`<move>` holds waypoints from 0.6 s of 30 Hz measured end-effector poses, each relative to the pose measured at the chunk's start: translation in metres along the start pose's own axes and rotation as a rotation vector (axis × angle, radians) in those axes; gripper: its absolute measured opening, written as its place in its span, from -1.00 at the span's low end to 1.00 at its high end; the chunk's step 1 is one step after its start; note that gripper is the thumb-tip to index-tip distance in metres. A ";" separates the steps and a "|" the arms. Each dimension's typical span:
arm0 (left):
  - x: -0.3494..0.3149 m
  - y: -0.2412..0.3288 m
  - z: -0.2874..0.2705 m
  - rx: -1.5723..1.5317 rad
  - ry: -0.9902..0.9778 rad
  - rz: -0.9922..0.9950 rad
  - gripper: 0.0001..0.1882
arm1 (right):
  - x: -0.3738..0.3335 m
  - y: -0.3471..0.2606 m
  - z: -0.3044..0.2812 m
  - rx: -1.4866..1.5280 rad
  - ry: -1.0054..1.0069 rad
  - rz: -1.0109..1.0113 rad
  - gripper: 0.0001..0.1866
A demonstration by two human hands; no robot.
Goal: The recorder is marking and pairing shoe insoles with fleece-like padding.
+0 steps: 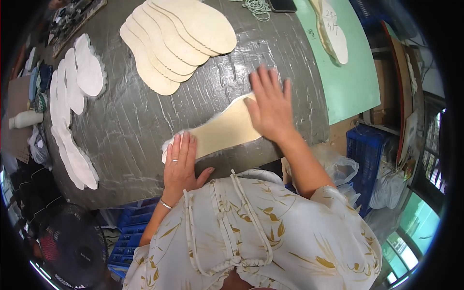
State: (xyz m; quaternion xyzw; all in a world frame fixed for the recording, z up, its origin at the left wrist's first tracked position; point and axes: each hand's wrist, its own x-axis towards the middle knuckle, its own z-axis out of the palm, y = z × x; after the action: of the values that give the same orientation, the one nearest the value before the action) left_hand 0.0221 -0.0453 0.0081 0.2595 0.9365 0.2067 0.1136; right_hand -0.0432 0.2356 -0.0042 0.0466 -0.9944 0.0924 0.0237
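Observation:
A cream insole [222, 129] with fluffy white fleece showing along its edge lies on the grey table near its front edge. My left hand [181, 162] rests flat on the narrower end, its fingers stretched out together over the surface. At the wider end my right hand [271, 104] lies with fingers spread, slightly smeared by motion; its thumb and palm touch the insole while the fingertips reach past it. Just beyond, several cream insoles [179, 41] overlap in a fanned row.
White fleecy insoles [72, 87] lie along the table's left side. A green board [355, 92] at right carries a marked insole template [334, 36]. String [258, 7] and a dark phone [282, 5] sit at the back. A fan [72, 241] and blue crates [362, 159] stand below table height.

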 end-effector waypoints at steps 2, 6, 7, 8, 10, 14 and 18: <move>0.001 0.000 -0.001 0.018 -0.007 -0.004 0.01 | -0.003 0.016 -0.001 0.038 0.037 0.063 -0.34; -0.002 -0.002 0.002 0.046 0.015 0.013 -0.03 | -0.004 0.019 -0.001 0.067 0.033 0.069 -0.32; -0.003 -0.003 0.003 0.047 0.037 0.024 -0.03 | -0.004 0.020 0.001 0.082 0.036 0.080 -0.30; -0.002 -0.002 0.002 0.049 0.045 0.030 -0.03 | -0.005 0.022 0.002 0.120 0.031 0.081 -0.29; 0.001 -0.001 -0.001 0.001 0.045 0.040 -0.15 | -0.006 0.029 -0.003 0.146 0.038 0.084 -0.27; 0.014 0.004 -0.023 0.058 0.135 0.075 -0.44 | -0.012 0.053 -0.033 0.572 0.022 0.100 -0.23; 0.049 0.019 -0.039 -0.025 0.272 0.081 -0.43 | -0.020 0.040 -0.063 0.821 -0.189 0.442 -0.32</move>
State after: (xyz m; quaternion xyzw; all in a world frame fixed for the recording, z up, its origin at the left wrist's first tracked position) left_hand -0.0235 -0.0173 0.0461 0.2654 0.9293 0.2560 -0.0196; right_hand -0.0248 0.2883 0.0489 -0.1523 -0.8595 0.4759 -0.1076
